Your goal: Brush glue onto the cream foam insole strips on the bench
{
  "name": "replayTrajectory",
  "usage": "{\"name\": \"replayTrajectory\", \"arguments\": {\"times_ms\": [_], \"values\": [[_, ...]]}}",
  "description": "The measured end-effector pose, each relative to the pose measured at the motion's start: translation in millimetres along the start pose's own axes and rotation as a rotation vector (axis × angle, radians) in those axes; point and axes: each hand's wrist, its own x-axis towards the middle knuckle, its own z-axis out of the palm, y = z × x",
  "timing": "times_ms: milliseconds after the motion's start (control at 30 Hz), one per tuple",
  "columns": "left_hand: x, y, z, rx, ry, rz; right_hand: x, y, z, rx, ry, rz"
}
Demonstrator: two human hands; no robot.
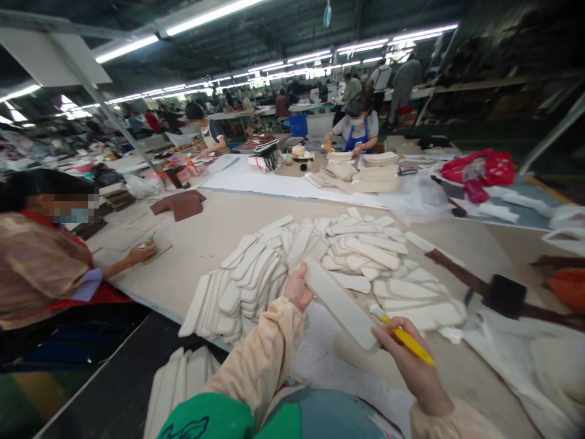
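Observation:
A long, flat white strip [340,302] with rounded ends is held at a slant in front of me. My left hand [298,289] grips its upper left end, thumb on top. In my right hand [406,353] is a yellow-handled brush [409,342] whose pale head points up and left. The fingertips of that hand also touch the strip's lower right end. Just beyond lies a big loose pile of similar white strips [256,274], fanned out on the left and heaped to the right.
More strips [183,384] are stacked low at my left. A brown strap with a black square piece [504,296] and white plastic sheeting [516,360] lie right. At the left, a person [46,256] works at the table [219,210]; another person [359,131] sits opposite.

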Motion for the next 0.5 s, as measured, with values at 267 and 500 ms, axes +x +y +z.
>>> {"name": "replayTrajectory", "arguments": {"times_ms": [267,500], "values": [[-15.7,5.8,-29.3,-0.004,-0.119,0.156,7.6,1.0,17.7,-0.017,-0.101,0.119],[-15.0,17.9,-52.3,-0.108,0.001,0.187,18.8,10.9,38.7,-0.371,-0.065,-0.006]]}}
